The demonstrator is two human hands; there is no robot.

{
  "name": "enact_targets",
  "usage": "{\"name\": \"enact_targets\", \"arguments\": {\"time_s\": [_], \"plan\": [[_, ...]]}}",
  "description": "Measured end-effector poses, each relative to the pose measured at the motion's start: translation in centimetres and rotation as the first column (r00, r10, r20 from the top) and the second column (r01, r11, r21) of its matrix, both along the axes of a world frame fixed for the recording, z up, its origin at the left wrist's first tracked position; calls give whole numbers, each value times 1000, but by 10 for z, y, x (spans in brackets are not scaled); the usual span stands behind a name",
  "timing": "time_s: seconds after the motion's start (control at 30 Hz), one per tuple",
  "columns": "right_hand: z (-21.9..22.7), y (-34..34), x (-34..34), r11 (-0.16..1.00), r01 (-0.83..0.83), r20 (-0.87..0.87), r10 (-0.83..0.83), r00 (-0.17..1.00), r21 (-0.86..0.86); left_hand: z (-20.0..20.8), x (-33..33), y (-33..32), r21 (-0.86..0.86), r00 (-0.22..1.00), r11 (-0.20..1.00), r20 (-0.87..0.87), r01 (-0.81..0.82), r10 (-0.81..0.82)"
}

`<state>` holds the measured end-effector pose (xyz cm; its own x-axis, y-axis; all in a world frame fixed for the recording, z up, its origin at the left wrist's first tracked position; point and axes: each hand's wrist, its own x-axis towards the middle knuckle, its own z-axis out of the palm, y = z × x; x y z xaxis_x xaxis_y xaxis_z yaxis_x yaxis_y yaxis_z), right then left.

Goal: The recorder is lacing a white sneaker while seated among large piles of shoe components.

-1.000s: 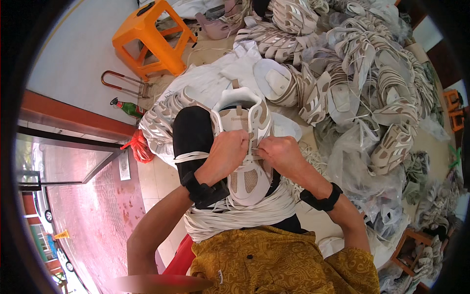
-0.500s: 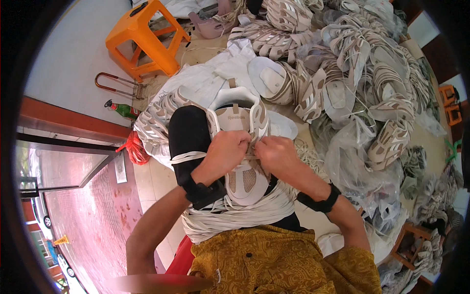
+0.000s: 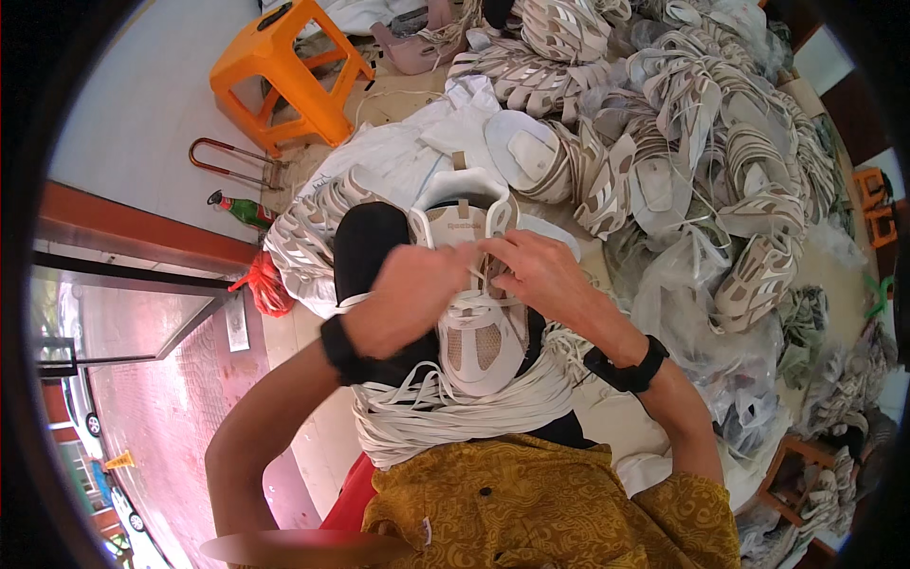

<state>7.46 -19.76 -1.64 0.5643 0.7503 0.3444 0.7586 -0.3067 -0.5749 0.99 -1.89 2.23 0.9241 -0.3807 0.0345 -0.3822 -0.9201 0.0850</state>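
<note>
A beige and white sneaker upper [image 3: 483,356] rests on my lap, toe toward me and collar away. White shoelace [image 3: 471,302] runs across its lower eyelets, and a length of it rises beneath my fingers. My left hand [image 3: 417,289] hovers over the left eyelet side, smeared by motion, its fingertips near the tongue [image 3: 462,226]; its grip is unclear. At the right eyelet edge my right hand [image 3: 542,272] is closed, thumb and bent fingers pinching the upper's edge. A thick bundle of white shoelaces [image 3: 455,417] lies over my thighs.
Stacked shoe uppers [image 3: 313,232] lie left of my dark-clad knee. More piles of uppers [image 3: 758,180] and clear plastic bags [image 3: 673,303] fill the right. An orange stool [image 3: 275,76], a green bottle [image 3: 245,211] and a red bag [image 3: 265,284] stand along the left wall.
My left hand has lifted off the eyelets and shifted left, its elbow swinging outward. My right hand has moved slightly up the right eyelet edge. A loose lace length now shows between them.
</note>
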Motion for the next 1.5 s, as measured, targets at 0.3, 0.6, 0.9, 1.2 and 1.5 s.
{"name": "enact_targets", "arguments": {"time_s": [0.3, 0.6, 0.9, 1.2, 1.5], "plan": [[33, 41, -35, 983, -29, -411, 102, 906, 181, 86, -23, 10, -828, 834, 173, -482, -533, 268], [21, -82, 124, 699, 540, -829, 138, 542, 469, 46, -31, 192, -321, 621, 696, 316, -642, 718], [-24, -318, 238, 352, 826, -869, -61, 490, 441, 19, -129, 394, -143, 96, 111, 107, -983, 990], [38, -85, 119, 897, 433, -114, -440, 891, -85, 20, -36, 119, -330, 919, 924, 267, -195, 289], [15, 22, 13, 970, -209, 109, 223, 969, -127, 3, -16, 17, -115, 994, 989, 70, 91, -83]]}}
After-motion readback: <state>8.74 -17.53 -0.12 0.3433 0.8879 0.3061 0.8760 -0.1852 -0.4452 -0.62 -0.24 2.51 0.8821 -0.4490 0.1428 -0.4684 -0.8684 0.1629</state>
